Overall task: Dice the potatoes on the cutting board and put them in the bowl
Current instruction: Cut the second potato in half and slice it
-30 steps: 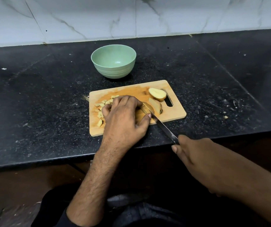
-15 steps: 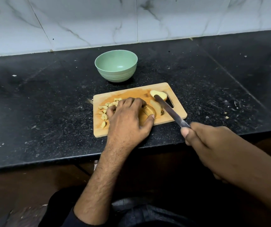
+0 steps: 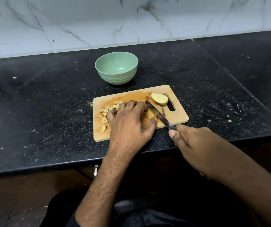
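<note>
The potato piece (image 3: pixel 149 114) lies on the cutting board (image 3: pixel 179 117), under the left hand (image 3: pixel 130 122), its long side running away from the person. The left hand presses it with bent fingers. The right hand (image 3: pixel 195 145) is closed around the knife (image 3: pixel 160 116), the blade lying slanted over the piece. The bowl (image 3: pixel 116 68) stands behind the board, with nothing in it.

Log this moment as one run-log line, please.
phase: dicing | left hand: steadies potato | right hand: knife | bowl: empty
</note>
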A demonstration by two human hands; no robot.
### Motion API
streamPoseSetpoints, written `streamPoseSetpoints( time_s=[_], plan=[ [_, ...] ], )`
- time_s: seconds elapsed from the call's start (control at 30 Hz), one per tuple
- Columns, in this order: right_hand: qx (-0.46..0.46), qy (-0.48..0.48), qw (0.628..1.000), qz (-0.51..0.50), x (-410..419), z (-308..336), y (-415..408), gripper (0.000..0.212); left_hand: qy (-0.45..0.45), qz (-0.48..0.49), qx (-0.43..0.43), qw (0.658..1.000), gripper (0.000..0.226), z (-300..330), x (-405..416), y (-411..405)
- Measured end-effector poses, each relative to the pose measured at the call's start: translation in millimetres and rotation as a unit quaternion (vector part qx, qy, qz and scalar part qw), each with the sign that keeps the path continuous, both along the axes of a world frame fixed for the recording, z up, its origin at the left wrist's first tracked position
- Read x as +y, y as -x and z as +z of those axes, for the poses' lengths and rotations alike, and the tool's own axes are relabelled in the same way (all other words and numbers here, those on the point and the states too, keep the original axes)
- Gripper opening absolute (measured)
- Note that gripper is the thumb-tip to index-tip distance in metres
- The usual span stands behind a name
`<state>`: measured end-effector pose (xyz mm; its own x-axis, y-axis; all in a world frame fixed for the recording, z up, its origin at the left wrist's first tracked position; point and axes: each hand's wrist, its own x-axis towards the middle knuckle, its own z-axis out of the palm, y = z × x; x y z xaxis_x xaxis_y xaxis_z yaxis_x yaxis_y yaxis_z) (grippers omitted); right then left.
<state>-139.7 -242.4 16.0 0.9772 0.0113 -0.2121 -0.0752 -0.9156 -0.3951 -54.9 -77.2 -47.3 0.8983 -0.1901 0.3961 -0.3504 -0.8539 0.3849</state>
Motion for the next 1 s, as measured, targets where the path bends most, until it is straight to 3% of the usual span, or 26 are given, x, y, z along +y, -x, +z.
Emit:
streamPoseSetpoints(
  time_s=[0.77,1.0],
  plan=[
    [-0.016,0.077,0.997,0.019,17.4,-16.3,-35.6,0.021,-0.035,-0.014,0.001,0.999,0.038,1.3,-1.8,-2.9],
    [0.079,0.120,0.989,0.040,13.9,-1.6,-38.6,0.027,-0.023,-0.006,0.001,1.000,0.036,-1.1,-1.7,-2.5]
  ],
)
